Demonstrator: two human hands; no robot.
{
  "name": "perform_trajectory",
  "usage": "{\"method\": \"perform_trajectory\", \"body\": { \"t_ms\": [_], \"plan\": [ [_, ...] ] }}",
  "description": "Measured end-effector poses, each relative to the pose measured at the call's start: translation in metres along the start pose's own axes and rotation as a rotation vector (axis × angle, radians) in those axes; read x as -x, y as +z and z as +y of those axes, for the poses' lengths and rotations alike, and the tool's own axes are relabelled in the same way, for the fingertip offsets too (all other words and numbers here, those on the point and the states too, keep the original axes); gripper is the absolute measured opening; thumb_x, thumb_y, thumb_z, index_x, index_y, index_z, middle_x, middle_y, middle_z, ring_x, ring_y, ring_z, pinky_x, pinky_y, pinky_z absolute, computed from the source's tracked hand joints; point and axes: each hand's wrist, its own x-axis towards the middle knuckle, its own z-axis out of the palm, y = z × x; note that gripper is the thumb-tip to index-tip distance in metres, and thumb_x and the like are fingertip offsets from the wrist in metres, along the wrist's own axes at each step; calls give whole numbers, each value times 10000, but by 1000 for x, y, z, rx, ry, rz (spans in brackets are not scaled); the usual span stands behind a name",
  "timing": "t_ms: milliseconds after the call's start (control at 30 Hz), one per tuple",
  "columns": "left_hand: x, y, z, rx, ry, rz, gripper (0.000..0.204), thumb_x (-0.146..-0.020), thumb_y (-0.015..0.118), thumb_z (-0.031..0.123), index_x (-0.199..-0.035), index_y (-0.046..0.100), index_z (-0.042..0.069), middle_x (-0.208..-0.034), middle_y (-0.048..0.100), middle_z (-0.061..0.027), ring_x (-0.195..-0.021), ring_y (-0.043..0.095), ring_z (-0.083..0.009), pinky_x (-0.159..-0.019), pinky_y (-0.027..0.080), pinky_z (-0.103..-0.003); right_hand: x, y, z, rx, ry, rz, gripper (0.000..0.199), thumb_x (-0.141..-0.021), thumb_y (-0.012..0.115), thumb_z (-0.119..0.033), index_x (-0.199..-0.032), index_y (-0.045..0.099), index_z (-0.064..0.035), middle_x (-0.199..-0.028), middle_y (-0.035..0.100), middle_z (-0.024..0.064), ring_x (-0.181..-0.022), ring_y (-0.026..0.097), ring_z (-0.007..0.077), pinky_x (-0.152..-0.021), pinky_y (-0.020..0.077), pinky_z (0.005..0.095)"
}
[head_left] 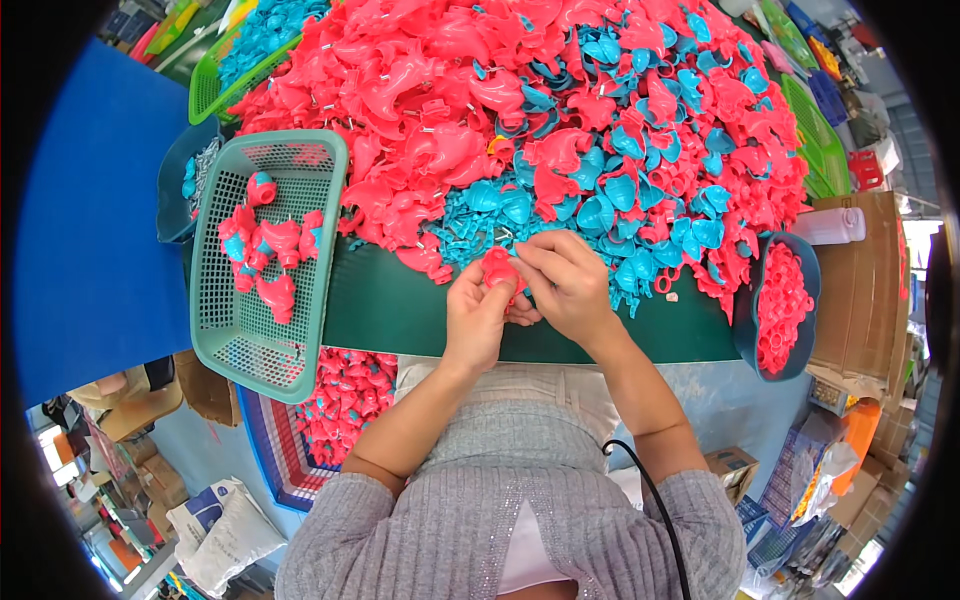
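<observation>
Close to the table's front edge, my left hand (473,318) is closed around a glossy red plastic part (497,268). My right hand (572,288) meets it from the right, thumb and forefinger pinched together at the part's upper side. What those fingertips hold, if anything, is too small to make out. Just beyond both hands lie small blue plastic pieces (468,222). A large heap of red plastic shells (430,150) rises behind them, with blue cup-shaped pieces (597,214) mixed in toward the right.
A green mesh basket (208,310) on the left holds several red-and-blue assembled pieces (278,240). Behind it stands a dark bin (175,205) with small metal parts. A dark tub of red rings (783,310) sits at the right edge. Below left, a crate (285,450) contains more red pieces.
</observation>
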Motion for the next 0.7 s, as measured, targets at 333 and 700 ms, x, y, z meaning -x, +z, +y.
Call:
{"method": "perform_trajectory", "body": {
  "t_ms": [333,700],
  "plan": [
    [8,-21,-17,-64,-15,-39,180,-913,541,87,-1074,501,18,-737,627,-85,-586,634,-181,-534,522,-264,20,-4,18,-392,325,-270,119,-764,693,-34,-873,682,12,-779,652,121,-684,624,215,-605,488,292],
    [6,-51,-5,33,-309,-93,234,-878,557,44,-1101,487,27,-907,621,-124,-684,630,-195,-577,539,-318,8,20,28,-139,253,-244,104,-788,652,-34,-886,671,-6,-772,620,108,-700,614,241,-623,488,324]
  ]
}}
